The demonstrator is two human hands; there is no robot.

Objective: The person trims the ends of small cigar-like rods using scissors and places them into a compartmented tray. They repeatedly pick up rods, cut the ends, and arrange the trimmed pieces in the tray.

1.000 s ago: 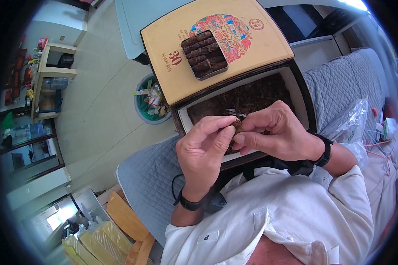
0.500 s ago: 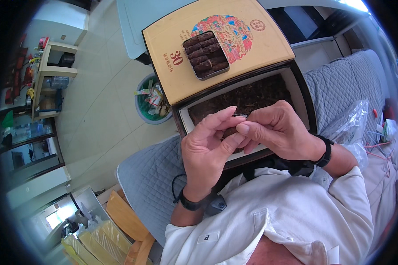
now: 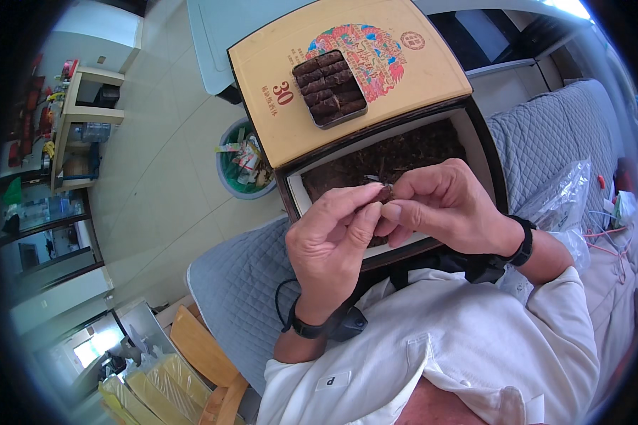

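Observation:
My left hand (image 3: 326,244) and my right hand (image 3: 452,209) meet fingertip to fingertip over an opened box (image 3: 490,159). Pinched between them is a small dark-brown cigar (image 3: 384,193), mostly covered by the fingers. Dark, loose shredded leaf (image 3: 418,147) lies in the box below. On the box's tan lid (image 3: 269,64), folded back on the far side, sits a shallow metal tin (image 3: 344,125). Several short dark-brown cigars (image 3: 327,83) lie in rows inside it.
A lined bin (image 3: 227,173) with wrappers stands on the tiled floor left of the box. Grey quilted covers (image 3: 241,283) lie on both sides. Clear plastic bags (image 3: 560,202) and thin cables (image 3: 613,234) are at the right. A wooden chair (image 3: 198,347) is at lower left.
My left index finger has come down and closed in toward the thumb. The left hand has shifted slightly left, and more of the cigar's end shows between the fingertips.

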